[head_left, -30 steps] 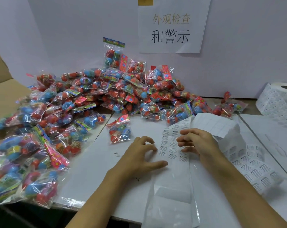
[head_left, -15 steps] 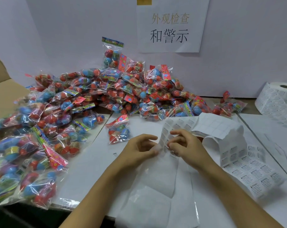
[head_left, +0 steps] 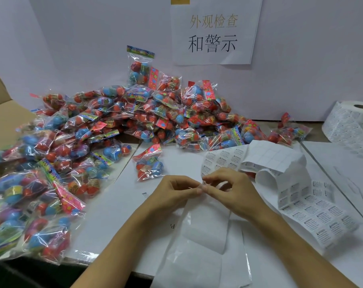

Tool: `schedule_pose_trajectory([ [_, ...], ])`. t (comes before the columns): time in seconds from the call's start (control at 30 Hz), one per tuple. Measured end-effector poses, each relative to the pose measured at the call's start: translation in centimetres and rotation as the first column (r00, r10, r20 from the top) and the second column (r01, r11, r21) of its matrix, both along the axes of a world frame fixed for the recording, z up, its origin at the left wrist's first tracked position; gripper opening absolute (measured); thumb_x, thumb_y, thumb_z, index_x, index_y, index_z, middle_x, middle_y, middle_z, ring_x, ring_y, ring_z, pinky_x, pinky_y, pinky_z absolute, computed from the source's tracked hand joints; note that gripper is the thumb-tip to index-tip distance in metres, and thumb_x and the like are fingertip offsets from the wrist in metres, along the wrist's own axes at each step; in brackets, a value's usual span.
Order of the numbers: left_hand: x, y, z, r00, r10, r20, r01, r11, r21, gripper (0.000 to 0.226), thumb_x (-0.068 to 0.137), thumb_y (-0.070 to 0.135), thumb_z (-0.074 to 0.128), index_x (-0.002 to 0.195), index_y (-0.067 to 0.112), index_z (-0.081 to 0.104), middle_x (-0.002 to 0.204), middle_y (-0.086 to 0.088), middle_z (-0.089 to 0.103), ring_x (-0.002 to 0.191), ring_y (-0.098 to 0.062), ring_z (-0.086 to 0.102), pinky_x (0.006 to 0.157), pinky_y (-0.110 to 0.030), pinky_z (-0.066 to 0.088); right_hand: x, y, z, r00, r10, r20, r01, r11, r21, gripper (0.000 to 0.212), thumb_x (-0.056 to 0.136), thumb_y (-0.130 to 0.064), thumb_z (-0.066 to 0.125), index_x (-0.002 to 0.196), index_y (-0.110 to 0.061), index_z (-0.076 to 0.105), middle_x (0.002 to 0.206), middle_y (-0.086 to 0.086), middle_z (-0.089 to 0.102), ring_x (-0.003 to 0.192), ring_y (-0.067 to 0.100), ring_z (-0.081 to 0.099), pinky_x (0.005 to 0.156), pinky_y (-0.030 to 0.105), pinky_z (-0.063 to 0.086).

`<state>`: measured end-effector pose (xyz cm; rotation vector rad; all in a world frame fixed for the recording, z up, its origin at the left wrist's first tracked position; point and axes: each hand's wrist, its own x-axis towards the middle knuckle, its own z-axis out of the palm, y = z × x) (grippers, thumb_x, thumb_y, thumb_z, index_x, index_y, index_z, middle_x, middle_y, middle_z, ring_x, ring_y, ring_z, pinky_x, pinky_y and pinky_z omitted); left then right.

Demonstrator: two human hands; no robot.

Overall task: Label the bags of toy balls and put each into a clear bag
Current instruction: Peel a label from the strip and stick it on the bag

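1. White paper covers your table, and a pale wall with a printed sign stands behind it.
2. Bags of toy balls are heaped at left; one bag lies just beyond your left hand.
3. Both that hand and your right hand pinch the label strip, with clear bags beneath.
4. Peel carelessly and the label may tear or fold onto itself.
5. Mind the label roll at far right.
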<state>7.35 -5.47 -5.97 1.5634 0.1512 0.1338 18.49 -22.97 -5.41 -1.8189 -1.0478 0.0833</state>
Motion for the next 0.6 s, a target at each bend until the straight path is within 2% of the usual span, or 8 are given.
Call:
schedule_pose_trajectory([
  [0.07,0.02,-0.01,-0.13,1.000,-0.003,-0.001,0.003,1.000,-0.001,0.020,0.090,0.016,0.076,0.107,0.007,0.080,0.107,-0.018,0.077,0.105,-0.033,0.073,0.090,-0.037,0.058,0.13,-0.01,-0.14,1.000,0.012,-0.010,-0.012,1.000,0.006,0.024,0.083,-0.029,0.082,0.105,-0.020,0.079,0.095,-0.011,0.073,0.087,0.006,0.069,0.068,0.018,0.054],
  [0.17,-0.05,-0.15,0.01,1.000,0.010,0.008,-0.011,0.997,0.082,0.021,0.090,0.017,0.076,0.108,0.007,0.080,0.107,-0.015,0.078,0.107,-0.032,0.072,0.097,-0.044,0.057,0.04,0.03,-0.28,0.999,0.042,-0.026,-0.042,0.999,0.001,0.024,0.080,-0.033,0.084,0.101,-0.022,0.081,0.092,-0.011,0.075,0.084,0.008,0.070,0.067,0.020,0.055],
  [0.3,-0.10,-0.15,0.01,1.000,0.007,-0.002,-0.006,0.995,0.103,0.021,0.095,0.004,0.068,0.114,-0.002,0.075,0.112,-0.022,0.075,0.113,-0.040,0.069,0.106,-0.058,0.049,0.13,0.03,-0.19,0.997,0.056,-0.062,-0.056,0.998,-0.002,0.013,0.085,-0.025,0.080,0.096,-0.021,0.083,0.090,-0.010,0.076,0.080,0.011,0.071,0.067,0.029,0.055],
  [0.37,-0.21,-0.22,0.10,1.000,0.004,-0.006,-0.003,0.995,0.103,0.022,0.095,0.002,0.067,0.115,-0.003,0.075,0.113,-0.023,0.074,0.114,-0.040,0.068,0.107,-0.057,0.049,0.09,-0.09,-0.02,0.996,0.059,-0.060,-0.060,0.998,-0.008,0.014,0.085,-0.026,0.080,0.098,-0.021,0.082,0.090,-0.009,0.077,0.080,0.010,0.071,0.069,0.030,0.057],
  [0.47,-0.33,-0.43,0.18,1.000,0.030,-0.002,-0.029,0.998,0.064,0.020,0.094,0.004,0.069,0.112,-0.001,0.077,0.110,-0.023,0.075,0.112,-0.042,0.068,0.106,-0.058,0.050,-0.02,-0.24,0.32,0.997,-0.025,-0.078,0.028,0.999,0.037,0.017,0.080,-0.028,0.084,0.096,-0.024,0.081,0.085,-0.014,0.077,0.077,0.005,0.072,0.070,0.022,0.058],
  [0.6,-0.22,-0.29,0.15,1.000,0.009,0.002,-0.010,0.997,0.075,0.020,0.094,0.007,0.070,0.111,-0.001,0.077,0.108,-0.022,0.075,0.110,-0.042,0.069,0.103,-0.055,0.053,-0.32,-0.33,0.45,0.998,-0.051,-0.042,0.053,0.998,0.039,0.007,0.080,-0.019,0.085,0.086,-0.021,0.081,0.076,-0.016,0.075,0.068,0.004,0.071,0.065,0.019,0.056],
])
